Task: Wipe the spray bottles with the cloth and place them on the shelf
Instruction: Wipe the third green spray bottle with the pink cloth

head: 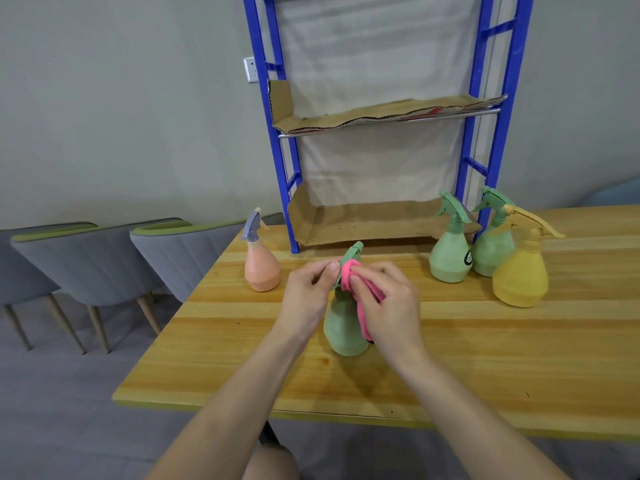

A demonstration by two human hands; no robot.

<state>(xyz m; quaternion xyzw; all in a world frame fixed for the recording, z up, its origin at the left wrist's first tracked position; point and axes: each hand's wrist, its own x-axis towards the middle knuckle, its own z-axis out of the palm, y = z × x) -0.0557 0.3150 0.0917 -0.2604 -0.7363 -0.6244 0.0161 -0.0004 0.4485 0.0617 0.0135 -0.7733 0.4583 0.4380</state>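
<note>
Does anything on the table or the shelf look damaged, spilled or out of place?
The cardboard lining the upper level of the blue shelf has a ragged, torn front edge and lies unevenly. All five spray bottles stand upright on the table, and nothing looks spilled.

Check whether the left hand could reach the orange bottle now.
Probably yes: the orange bottle stands left of the left hand, nothing between them, but that hand holds the green bottle being wiped.

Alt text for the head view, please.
The right hand presses a pink cloth against the nozzle of a green spray bottle, which the left hand pinches. Four other bottles stand on the wooden table by a blue shelf.
</note>
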